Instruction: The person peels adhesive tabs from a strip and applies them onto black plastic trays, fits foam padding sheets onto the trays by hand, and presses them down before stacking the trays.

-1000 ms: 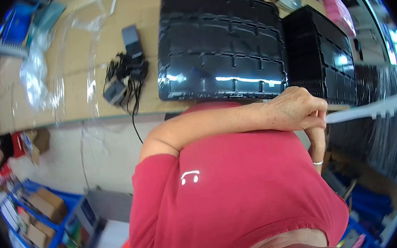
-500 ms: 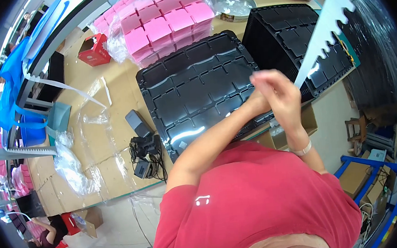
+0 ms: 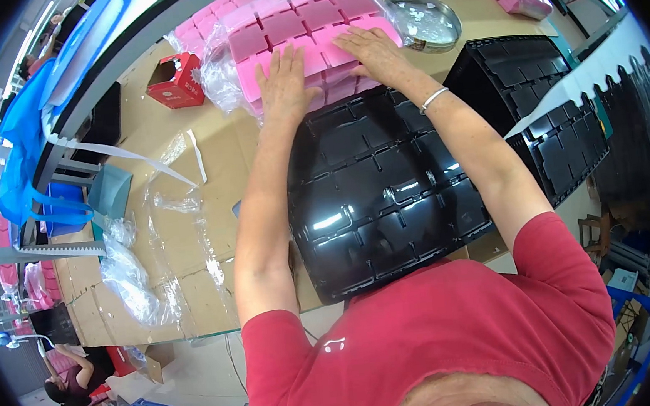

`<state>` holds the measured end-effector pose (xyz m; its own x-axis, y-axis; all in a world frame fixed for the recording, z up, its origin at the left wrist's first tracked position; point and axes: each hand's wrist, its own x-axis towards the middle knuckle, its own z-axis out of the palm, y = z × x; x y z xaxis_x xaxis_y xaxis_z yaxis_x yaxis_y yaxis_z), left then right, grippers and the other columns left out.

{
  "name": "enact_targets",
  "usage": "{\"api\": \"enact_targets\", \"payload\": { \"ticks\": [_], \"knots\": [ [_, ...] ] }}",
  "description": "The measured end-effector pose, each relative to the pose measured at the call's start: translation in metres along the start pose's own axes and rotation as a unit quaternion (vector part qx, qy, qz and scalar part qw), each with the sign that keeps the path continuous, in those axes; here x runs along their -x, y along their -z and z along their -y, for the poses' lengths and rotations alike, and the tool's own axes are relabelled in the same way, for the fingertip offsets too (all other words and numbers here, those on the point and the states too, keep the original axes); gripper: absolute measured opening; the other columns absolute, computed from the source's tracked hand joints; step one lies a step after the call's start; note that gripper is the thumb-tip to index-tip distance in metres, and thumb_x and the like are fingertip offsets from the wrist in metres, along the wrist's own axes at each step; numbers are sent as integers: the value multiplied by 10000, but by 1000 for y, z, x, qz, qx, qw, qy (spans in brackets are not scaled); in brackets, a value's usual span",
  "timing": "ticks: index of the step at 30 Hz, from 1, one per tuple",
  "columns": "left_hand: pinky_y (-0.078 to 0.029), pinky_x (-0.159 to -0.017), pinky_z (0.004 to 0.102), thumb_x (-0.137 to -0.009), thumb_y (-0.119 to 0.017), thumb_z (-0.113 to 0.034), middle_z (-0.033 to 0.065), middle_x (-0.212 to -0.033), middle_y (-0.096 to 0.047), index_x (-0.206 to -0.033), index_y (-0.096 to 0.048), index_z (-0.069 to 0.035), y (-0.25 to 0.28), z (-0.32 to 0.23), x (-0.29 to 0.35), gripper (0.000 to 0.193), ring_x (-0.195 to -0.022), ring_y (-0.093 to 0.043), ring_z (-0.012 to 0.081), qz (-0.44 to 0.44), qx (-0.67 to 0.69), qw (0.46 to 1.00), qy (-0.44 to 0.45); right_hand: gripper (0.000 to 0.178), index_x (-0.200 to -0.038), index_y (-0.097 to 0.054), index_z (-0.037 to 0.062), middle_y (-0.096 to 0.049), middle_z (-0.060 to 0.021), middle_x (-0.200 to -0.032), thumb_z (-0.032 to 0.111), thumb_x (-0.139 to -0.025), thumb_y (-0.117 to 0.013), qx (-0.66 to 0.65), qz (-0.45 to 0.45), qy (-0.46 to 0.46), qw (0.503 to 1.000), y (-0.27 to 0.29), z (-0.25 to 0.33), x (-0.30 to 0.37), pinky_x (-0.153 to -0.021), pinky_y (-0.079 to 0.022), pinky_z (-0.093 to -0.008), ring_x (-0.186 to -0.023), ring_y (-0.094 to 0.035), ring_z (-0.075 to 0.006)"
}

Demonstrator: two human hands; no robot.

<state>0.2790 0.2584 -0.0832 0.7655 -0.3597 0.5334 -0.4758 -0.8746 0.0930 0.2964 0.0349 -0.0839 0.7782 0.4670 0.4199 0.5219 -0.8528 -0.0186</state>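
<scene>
Head view, centre: A person in a red shirt (image 3: 437,332) leans over a workbench (image 3: 225,144), both arms stretched toward a pack of pink blocks (image 3: 320,53).
Left hand: The left hand (image 3: 284,87) lies palm down on the near left part of the pack, fingers spread wide, gripping nothing that shows.
Right hand: The right hand (image 3: 375,55) presses on the near right part, fingers apart in a wide, loose pose; a pale band (image 3: 434,100) circles the wrist.
Pink blocks: The pack sits at the far side of the bench, partly in clear plastic (image 3: 220,77), just beyond a large black tray (image 3: 386,190) that spreads beneath the forearms.
Right of the pack: A round dish (image 3: 433,19) stands just beside it; nearer lies a stack of black trays (image 3: 544,95), crossed by a white toothed strip (image 3: 574,92).
Left of the pack: A red box (image 3: 175,81) stands near the wrapping.
Lower left: A co-worker (image 3: 81,371) appears well apart.
</scene>
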Motion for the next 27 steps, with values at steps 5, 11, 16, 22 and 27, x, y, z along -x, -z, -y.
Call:
{"api": "enact_targets", "payload": {
  "ticks": [5, 11, 16, 22, 27],
  "knots": [
    [-271, -1088, 524, -743, -765, -338, 90, -1353, -543, -1316, -531, -125, -13, 12, -12, 655, -1266, -485, 267, 119, 1, 992, 37, 541, -1298, -559, 143, -554, -59, -1339, 240, -787, -711, 8, 25, 18, 999, -5, -20, 3, -1059, -334, -389, -1300, -444, -227],
    [-302, -1069, 493, -755, -748, -367, 96, -1236, -630, -1204, -636, -113, -17, 17, -13, 528, -1178, -563, 259, 86, 21, 996, 15, 528, -1277, -586, 137, -579, -68, -1303, 307, -792, -707, -42, 18, 17, 999, -5, -27, 8, -1059, -339, -392, -1285, -459, -233],
    [-292, -1072, 505, -745, -749, -394, 99, -1228, -636, -1155, -670, -110, -15, 20, -14, 505, -1172, -567, 256, 91, 65, 993, 33, 529, -1268, -593, 135, -587, -76, -1285, 325, -790, -714, -55, 0, 25, 998, -2, -28, 11, -1057, -344, -398, -1270, -471, -240],
    [-376, -1014, 445, -784, -728, -391, 102, -1151, -671, -1078, -713, -110, -4, 26, -22, 406, -1083, -616, 271, 118, 146, 979, 82, 486, -1237, -615, 124, -604, -87, -1245, 322, -803, -705, -35, 7, 20, 999, -1, -27, 8, -1052, -348, -398, -1236, -494, -243],
    [-495, -864, 376, -839, -689, -341, 138, -973, -709, -984, -738, -95, 6, 24, -32, 289, -918, -670, 309, 111, 218, 959, 144, 454, -1220, -631, 123, -604, -90, -1247, 371, -842, -669, -89, -4, -1, 996, 0, -27, 6, -1050, -352, -401, -1222, -506, -252]
  ]
}}
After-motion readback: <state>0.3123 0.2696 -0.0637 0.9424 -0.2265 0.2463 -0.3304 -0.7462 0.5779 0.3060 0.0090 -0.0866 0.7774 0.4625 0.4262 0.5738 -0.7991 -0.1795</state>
